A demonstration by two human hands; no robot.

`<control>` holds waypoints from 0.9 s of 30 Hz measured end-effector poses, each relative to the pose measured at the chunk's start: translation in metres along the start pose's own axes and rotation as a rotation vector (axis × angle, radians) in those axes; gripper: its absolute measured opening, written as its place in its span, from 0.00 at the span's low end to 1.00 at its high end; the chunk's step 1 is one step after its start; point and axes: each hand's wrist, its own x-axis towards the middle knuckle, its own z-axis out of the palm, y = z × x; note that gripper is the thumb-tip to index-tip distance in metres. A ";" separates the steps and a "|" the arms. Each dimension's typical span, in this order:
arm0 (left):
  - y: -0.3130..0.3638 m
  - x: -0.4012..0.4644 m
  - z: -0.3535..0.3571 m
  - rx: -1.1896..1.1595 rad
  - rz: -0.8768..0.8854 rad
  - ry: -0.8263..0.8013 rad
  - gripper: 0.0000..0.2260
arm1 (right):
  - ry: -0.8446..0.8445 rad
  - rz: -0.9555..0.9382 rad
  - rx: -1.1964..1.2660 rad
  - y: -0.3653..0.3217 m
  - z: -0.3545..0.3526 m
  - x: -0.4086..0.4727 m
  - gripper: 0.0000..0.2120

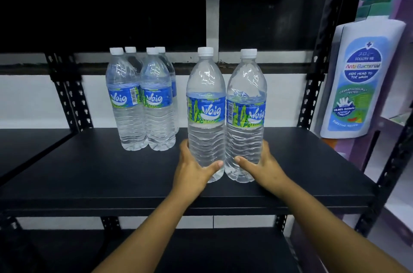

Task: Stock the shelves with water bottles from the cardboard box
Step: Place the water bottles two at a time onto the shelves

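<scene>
A person's left hand (194,167) grasps one upright water bottle (206,114) while the right hand (262,166) grasps a second bottle (245,116) touching it, both standing near the front edge of a black shelf (89,174). Four more bottles (143,102) stand clustered toward the shelf's back-left. A large body wash bottle (362,80) stands beyond the right edge.

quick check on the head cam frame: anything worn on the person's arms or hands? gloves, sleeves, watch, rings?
Nothing visible. The left hand and right hand are bare, with no gloves and no rings that can be seen. Both forearms are bare up to the frame edge: no sleeves, watch, bands or markings in view.
</scene>
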 end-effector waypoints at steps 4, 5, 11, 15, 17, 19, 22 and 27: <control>-0.004 0.016 0.004 -0.001 0.002 0.004 0.44 | 0.007 0.030 0.022 0.005 0.004 0.016 0.33; -0.006 0.021 0.006 0.004 -0.004 0.008 0.45 | 0.008 0.032 0.018 0.006 0.005 0.020 0.34; -0.013 0.051 0.016 0.079 -0.030 0.043 0.49 | 0.004 0.021 -0.004 0.013 0.008 0.045 0.35; -0.017 0.066 0.021 0.097 0.008 0.069 0.48 | -0.011 0.005 0.007 0.017 0.010 0.061 0.36; -0.020 0.075 0.025 0.090 0.017 0.081 0.47 | -0.010 0.003 0.014 0.020 0.012 0.070 0.34; -0.024 0.084 0.028 0.082 0.023 0.088 0.47 | 0.002 0.011 0.020 0.024 0.015 0.078 0.33; -0.028 0.099 0.033 0.094 0.016 0.106 0.46 | 0.025 0.020 0.026 0.031 0.020 0.093 0.33; -0.036 0.123 0.041 0.124 0.001 0.129 0.47 | 0.024 0.028 0.016 0.042 0.024 0.117 0.28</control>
